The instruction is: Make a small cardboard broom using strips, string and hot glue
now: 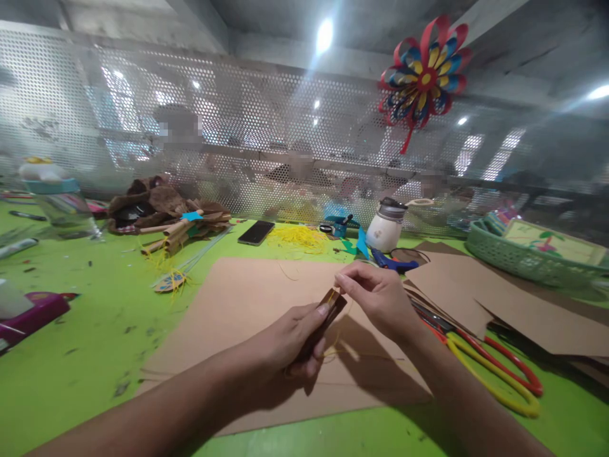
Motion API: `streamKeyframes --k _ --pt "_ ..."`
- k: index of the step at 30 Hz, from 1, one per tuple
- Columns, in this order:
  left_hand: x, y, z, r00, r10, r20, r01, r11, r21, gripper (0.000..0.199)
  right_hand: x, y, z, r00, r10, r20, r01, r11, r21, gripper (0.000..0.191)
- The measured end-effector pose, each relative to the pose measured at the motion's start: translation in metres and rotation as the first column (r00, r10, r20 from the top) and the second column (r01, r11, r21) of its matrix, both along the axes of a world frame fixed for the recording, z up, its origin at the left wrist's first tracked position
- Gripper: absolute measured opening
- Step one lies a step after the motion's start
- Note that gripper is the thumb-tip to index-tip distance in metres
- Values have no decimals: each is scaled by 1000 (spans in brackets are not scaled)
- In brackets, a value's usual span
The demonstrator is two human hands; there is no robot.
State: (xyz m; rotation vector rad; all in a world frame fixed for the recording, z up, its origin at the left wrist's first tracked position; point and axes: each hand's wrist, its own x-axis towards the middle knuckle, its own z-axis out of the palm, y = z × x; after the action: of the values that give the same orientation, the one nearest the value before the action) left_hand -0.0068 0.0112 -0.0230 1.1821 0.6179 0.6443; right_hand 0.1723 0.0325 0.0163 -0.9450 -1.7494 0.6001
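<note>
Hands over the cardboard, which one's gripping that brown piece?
Your left hand: it's wrapped around the brown piece, thumb on top. The right hand is only at its upper end.

No lettering can be read; the dark marks on the perforated screen [266, 120] at far left and the small print on the white jar [384, 232], far right of centre, are too blurred.

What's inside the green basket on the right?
The green basket holds a pale yellow card with a pink and green picture, plus something colourful, too blurry to name. The basket's front wall hides whatever lies lower down.
</note>
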Motion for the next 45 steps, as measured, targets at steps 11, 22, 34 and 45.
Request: streamKeyframes --k 11,22,34,45 --pt "0 -5 14 997 65 40 -53 967 -250 43 11 17 -5 929 114 -351 -230 924 -306 28" --pt "-8 6 25 990 133 54 -122 978 -168 28 24 34 -22 972 -15 -236 -89 901 -424 26" --pt "-17 25 39 735 652 186 -631 758 -163 30 -46 -25 -25 951 308 -20 -279 832 -479 16" --pt "-11 25 28 652 739 170 -734 672 -105 25 -63 -54 -43 850 335 407 -239 933 -268 30"
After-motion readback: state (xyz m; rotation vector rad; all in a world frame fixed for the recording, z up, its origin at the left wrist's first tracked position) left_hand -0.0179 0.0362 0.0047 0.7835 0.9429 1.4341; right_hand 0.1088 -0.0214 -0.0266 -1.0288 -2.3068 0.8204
